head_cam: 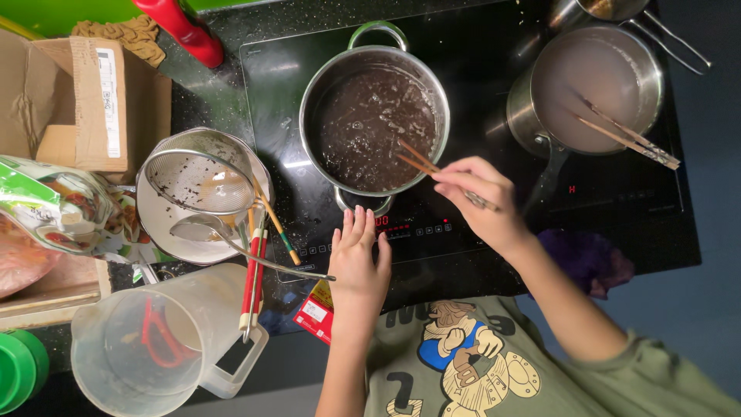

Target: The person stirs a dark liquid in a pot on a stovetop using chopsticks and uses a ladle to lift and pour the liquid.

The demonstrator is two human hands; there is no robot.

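My right hand [482, 202] grips a pair of wooden chopsticks [417, 161] whose tips dip into a steel pot [375, 117] of dark bubbling liquid on the black induction cooktop [478, 54]. The fingers of my left hand [359, 259] lie flat and together on the cooktop's front edge, fingertips at the touch panel [413, 229] just below the pot's near handle. That hand holds nothing.
A second steel pot [594, 85] of pale liquid with chopsticks resting in it sits at right. Left of the cooktop are a bowl with a mesh strainer [202, 181], more chopsticks, a clear plastic jug [150, 340], a cardboard box [81, 100], food packets and a red bottle [181, 29].
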